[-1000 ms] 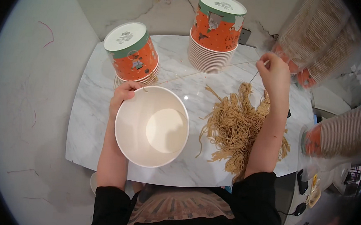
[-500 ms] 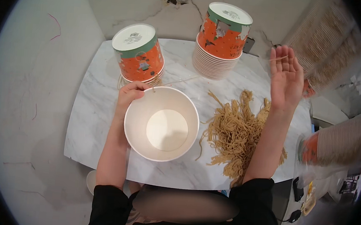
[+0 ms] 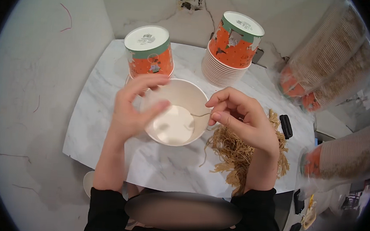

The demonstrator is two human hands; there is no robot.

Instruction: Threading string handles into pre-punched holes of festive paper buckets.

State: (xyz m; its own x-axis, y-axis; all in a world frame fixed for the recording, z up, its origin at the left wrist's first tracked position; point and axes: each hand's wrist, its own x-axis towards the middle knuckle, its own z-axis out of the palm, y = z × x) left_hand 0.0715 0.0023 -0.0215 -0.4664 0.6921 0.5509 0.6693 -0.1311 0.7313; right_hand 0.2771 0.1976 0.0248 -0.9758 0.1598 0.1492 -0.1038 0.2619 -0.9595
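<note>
Right hand (image 3: 240,119) moved over white bowl (image 3: 174,112); marble table (image 3: 107,123).

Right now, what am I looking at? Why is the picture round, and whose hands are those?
The picture comes from a small camera worn on a person's head, looking down. Its lens sees very wide, so the picture looks round and straight edges bend.

The two hands belong to that person; there is no machine. The left hand is on the rim of an empty white paper bowl. The right hand pinches a thin strand of dry noodle over the bowl.

They work at a white marble table. A heap of dry noodles lies beside the bowl. Farther back stand two stacks of orange bowls turned upside down: one on the left, one on the right. More bowls wrapped in clear plastic lie at the right.
</note>
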